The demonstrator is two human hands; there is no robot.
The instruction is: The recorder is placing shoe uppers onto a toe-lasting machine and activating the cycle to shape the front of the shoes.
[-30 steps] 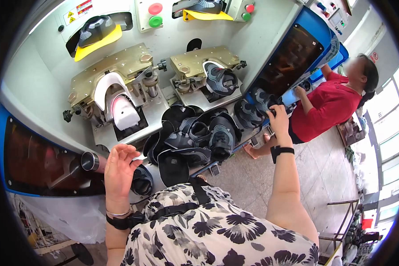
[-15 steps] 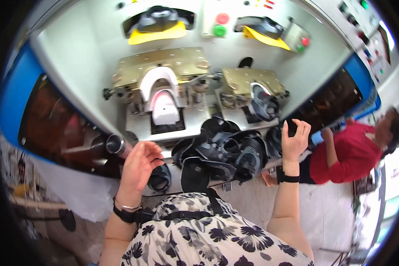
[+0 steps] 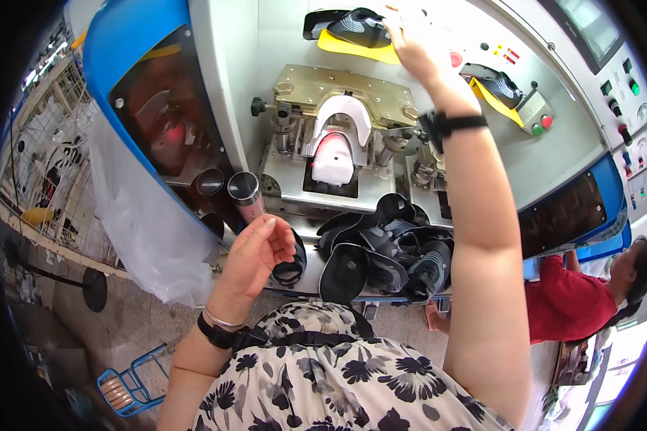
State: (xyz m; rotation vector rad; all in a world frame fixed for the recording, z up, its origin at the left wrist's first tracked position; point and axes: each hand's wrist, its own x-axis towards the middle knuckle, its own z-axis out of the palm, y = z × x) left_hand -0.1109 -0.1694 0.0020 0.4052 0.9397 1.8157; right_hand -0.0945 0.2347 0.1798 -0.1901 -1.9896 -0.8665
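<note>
The dark shoe upper [image 3: 354, 29] was seated in a wall recess [image 3: 313, 26], above a yellow plate [image 3: 356, 47]. By its appearance, it was judged light, soft and flexible, with low fragility and little tendency to slip. A hold along the thicker collar edge was judged preferable to a pinch on the thin fabric.

The right hand [image 3: 418, 54] was raised at the right end of the shoe upper, with its fingers partly extended. No object was seen in its grasp; contact with the shoe upper could not be determined. The left hand [image 3: 257, 253] was held lower, partly open, with its fingers curled and nothing visible within them. It was positioned just beside a pink cylinder [image 3: 250, 208]; contact could not be confirmed.

Below the recess, 1 white form [image 3: 333, 167] was mounted at a brass-coloured press [image 3: 349, 87]. A heap of dark uppers [image 3: 384, 269] was placed in front. To the right, 1 further upper [image 3: 502, 87] was seated in the wall, and 1 co-worker in red [image 3: 569, 298] was positioned beyond.
</note>
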